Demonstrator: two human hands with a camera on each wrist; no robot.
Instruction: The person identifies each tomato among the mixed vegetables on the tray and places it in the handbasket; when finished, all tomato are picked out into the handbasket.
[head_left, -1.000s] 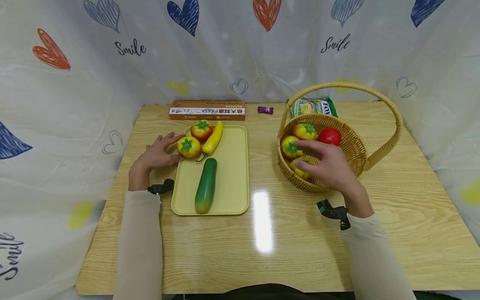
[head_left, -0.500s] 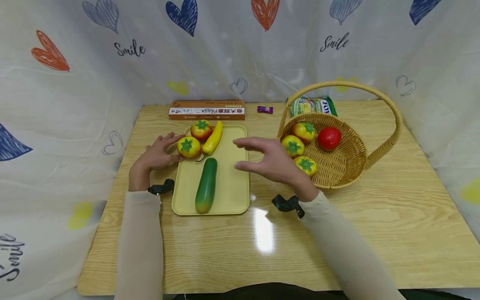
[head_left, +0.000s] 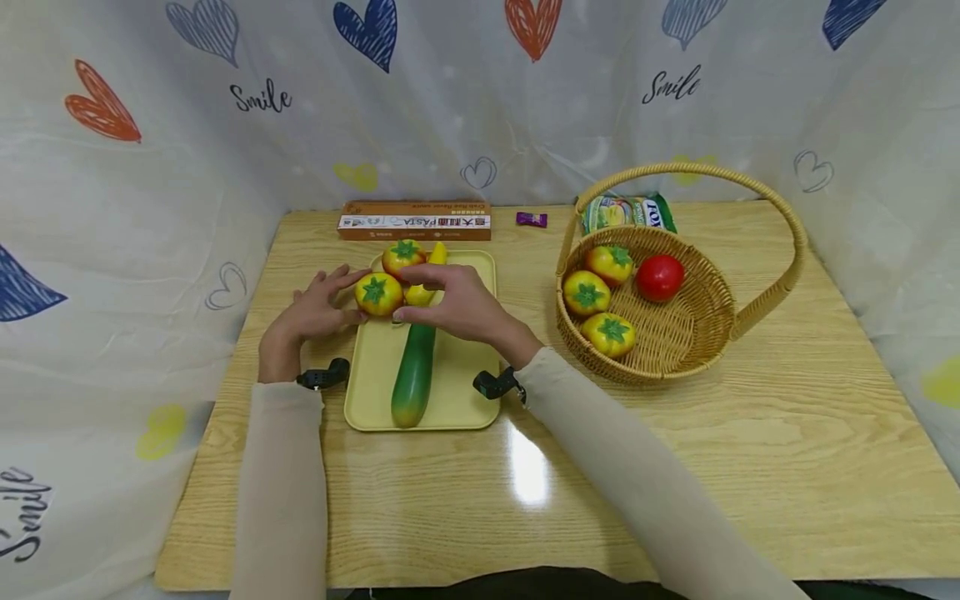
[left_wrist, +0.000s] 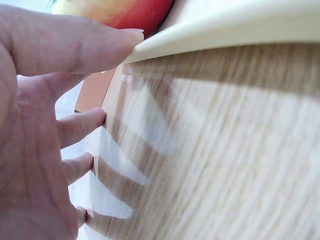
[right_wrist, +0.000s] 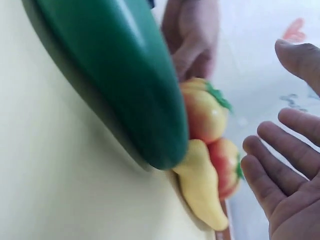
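Observation:
On the yellow tray (head_left: 465,400) lie a dark green cucumber-like vegetable (head_left: 412,383), a yellow pepper (head_left: 418,296) and two yellow-red fruits with green star-shaped tops, a front one (head_left: 378,294) and a back one (head_left: 402,257). My left hand (head_left: 313,307) rests at the tray's left edge beside the front fruit; in the left wrist view its thumb (left_wrist: 95,47) is at the tray rim, fingertips on the table. Over the tray my right hand (head_left: 468,307) spans the front fruit's right side, thumb and fingers apart, partly hiding the pepper. The right wrist view shows its fingers (right_wrist: 287,155) holding nothing.
A wicker basket (head_left: 690,367) with a tall handle stands at right, holding several yellow-red fruits (head_left: 609,335) and a red one (head_left: 660,277). Behind are a pasta box (head_left: 414,221), a small purple packet (head_left: 532,219) and a green packet (head_left: 630,213).
My right hand has swept left from above the basket to the tray, reaching the fruit beside the left hand. The left hand has stayed in place.

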